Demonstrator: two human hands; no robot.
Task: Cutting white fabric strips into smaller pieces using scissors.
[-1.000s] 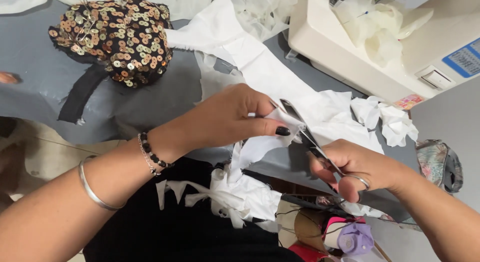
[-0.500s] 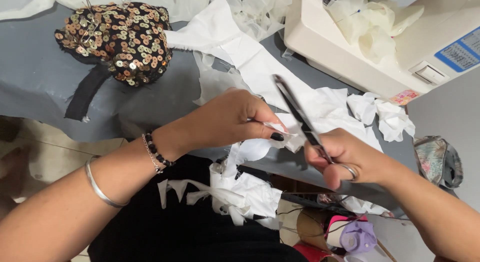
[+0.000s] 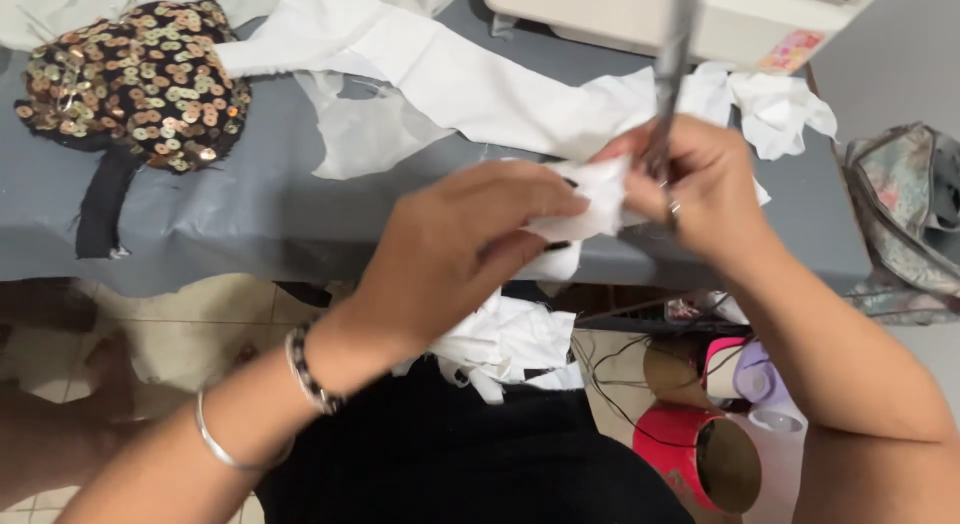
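I am seeing my left hand [image 3: 455, 254] pinching a white cloth scrap [image 3: 590, 199] above the bench [image 3: 250, 214]; my right hand [image 3: 705, 189] is gripping upright scissors [image 3: 675, 54].

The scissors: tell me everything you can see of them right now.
The scissors show as a long grey metal blade, motion-blurred, pointing up and away toward the sewing machine. The right hand grips the handles, which are hidden. Whether the blades are open cannot be told. Their lower end meets the white cloth scrap pinched by the left hand.
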